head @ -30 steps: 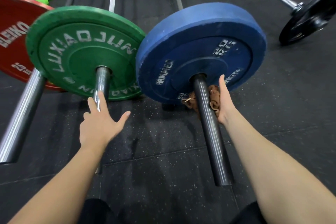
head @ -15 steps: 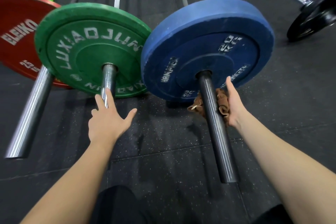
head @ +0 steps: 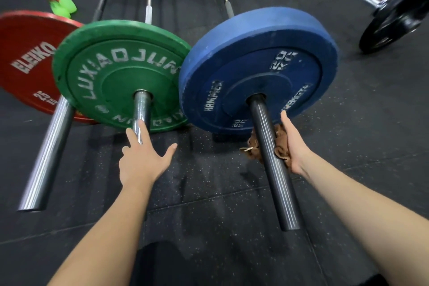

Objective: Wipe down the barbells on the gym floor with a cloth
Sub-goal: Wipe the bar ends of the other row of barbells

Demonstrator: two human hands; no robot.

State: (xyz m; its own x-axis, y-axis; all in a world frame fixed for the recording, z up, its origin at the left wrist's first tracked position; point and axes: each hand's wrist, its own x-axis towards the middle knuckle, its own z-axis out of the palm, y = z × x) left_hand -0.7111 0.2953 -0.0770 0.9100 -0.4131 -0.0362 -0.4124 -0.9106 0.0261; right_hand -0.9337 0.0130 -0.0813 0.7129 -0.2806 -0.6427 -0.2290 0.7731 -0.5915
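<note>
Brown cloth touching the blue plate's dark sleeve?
Touching. Head view: the brown cloth bunches against both sides of the dark sleeve, wrapped under it and held there by the right hand.

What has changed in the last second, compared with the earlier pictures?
The right hand, gripping the brown cloth around the dark sleeve, slid slightly away from the blue plate toward the free end. The left hand stayed open on the chrome sleeve by the green plate; nothing else moved.

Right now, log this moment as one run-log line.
right hand: holds brown cloth round dark sleeve at blue plate | left hand: open, fingers spread over chrome sleeve at green plate
</note>
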